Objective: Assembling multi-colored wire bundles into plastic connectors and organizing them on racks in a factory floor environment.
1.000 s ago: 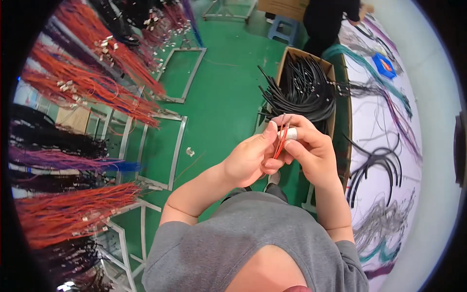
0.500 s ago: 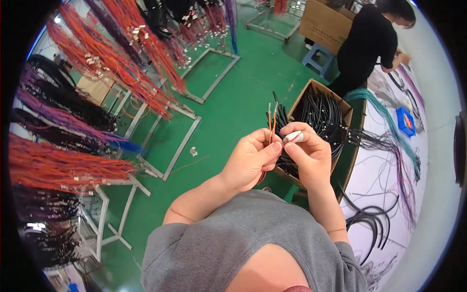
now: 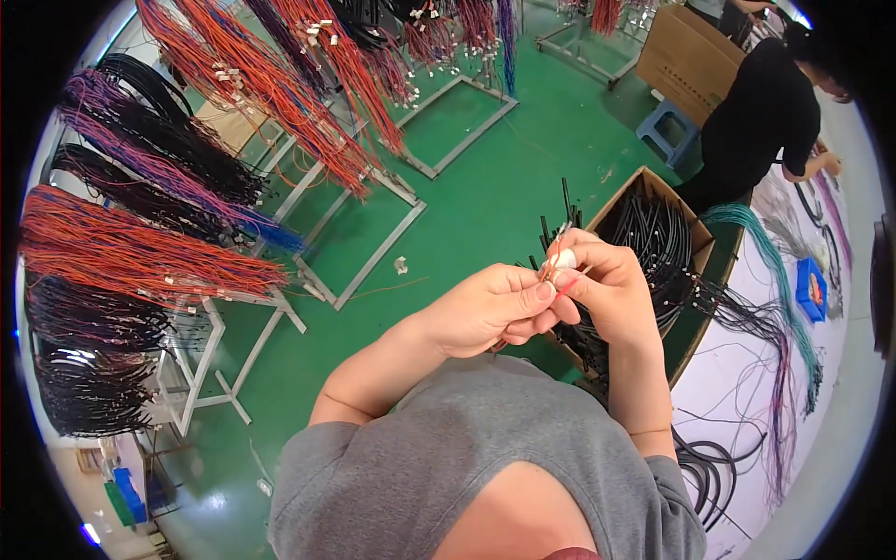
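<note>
My left hand [image 3: 499, 303] is closed in a pinch, thumb over the fingers, on thin orange wires [image 3: 557, 250]. The wires' upper ends stick up between the two hands. Touching it at the fingertips, my right hand [image 3: 607, 280] is also closed, its thumb and index finger pinching the same wires. A small white piece [image 3: 567, 259] shows at the right fingertips; whether it is held or wrapped round a finger, I cannot tell. The lower part of the wires is hidden behind my hands.
Just beyond my right hand stands a cardboard box [image 3: 702, 252] of black cables [image 3: 644, 229]. A white table [image 3: 719, 373] with wire bundles and a blue bin [image 3: 810, 289] runs along the right. A co-worker [image 3: 761, 117] stands at it. Racks of orange wire harnesses [image 3: 140, 247] fill the left.
My fingers have come closer together, and the right hand now pinches the wires near their upper ends. The whole view has shifted, so the surroundings sit farther right.
</note>
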`<control>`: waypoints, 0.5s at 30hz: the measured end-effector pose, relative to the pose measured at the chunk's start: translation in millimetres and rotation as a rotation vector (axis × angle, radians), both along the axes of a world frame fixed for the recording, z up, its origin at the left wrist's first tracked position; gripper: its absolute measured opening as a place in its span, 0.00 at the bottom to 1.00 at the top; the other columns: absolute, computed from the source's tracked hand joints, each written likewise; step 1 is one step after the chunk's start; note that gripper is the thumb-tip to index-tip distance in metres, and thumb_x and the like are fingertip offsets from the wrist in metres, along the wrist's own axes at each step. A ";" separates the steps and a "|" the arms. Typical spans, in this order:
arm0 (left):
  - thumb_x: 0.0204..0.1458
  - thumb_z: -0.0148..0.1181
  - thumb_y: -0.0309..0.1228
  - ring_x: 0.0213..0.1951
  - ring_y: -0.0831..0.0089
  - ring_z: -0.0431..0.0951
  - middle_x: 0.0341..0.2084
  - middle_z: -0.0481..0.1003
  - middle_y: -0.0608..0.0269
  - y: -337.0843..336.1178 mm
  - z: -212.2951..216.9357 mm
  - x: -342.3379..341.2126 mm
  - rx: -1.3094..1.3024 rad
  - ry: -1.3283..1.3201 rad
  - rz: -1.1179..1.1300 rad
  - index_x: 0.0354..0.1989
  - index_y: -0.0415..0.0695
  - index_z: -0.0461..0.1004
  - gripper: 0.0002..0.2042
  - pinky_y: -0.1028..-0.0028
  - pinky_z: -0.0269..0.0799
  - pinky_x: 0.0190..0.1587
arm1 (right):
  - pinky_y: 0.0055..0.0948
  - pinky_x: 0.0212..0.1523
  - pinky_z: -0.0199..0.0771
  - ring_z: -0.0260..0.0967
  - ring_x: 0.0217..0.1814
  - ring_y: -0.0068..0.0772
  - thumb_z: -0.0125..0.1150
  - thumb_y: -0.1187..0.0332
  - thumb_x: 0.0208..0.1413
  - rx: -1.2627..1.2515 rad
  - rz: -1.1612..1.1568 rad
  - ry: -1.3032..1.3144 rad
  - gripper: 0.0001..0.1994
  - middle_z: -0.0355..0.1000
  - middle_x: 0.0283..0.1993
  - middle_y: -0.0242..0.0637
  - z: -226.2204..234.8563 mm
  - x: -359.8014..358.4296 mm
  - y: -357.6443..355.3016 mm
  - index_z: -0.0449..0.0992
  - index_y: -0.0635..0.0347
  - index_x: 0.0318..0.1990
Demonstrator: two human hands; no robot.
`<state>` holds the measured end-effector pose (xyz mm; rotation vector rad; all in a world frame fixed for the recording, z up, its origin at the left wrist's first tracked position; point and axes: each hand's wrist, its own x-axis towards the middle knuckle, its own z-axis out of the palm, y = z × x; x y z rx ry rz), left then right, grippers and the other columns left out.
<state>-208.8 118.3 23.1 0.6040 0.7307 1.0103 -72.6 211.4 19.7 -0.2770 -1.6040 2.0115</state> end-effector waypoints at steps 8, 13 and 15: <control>0.53 0.39 0.38 0.15 0.88 0.50 0.13 0.55 0.77 -5.9 -2.7 -1.2 0.123 0.129 0.085 0.30 0.39 0.66 0.14 0.88 0.45 0.16 | 0.16 0.32 0.58 0.59 0.31 0.17 0.49 0.78 0.47 -0.078 -0.438 0.083 0.01 0.62 0.30 0.30 -4.8 -11.8 -20.0 0.67 0.66 0.26; 0.54 0.39 0.37 0.15 0.88 0.50 0.13 0.54 0.77 -8.7 -4.4 -7.7 0.202 0.224 0.058 0.27 0.41 0.64 0.13 0.87 0.45 0.16 | 0.13 0.26 0.56 0.56 0.24 0.15 0.46 0.73 0.50 -0.113 -0.427 0.180 0.04 0.63 0.29 0.31 6.1 -17.1 -22.0 0.65 0.65 0.30; 0.54 0.39 0.36 0.15 0.88 0.50 0.12 0.53 0.77 -10.8 -5.0 -11.4 0.172 0.169 0.013 0.25 0.42 0.63 0.12 0.87 0.45 0.16 | 0.14 0.25 0.58 0.57 0.24 0.16 0.46 0.72 0.50 -0.310 -0.310 0.050 0.04 0.65 0.29 0.33 11.1 -18.6 -20.7 0.65 0.64 0.30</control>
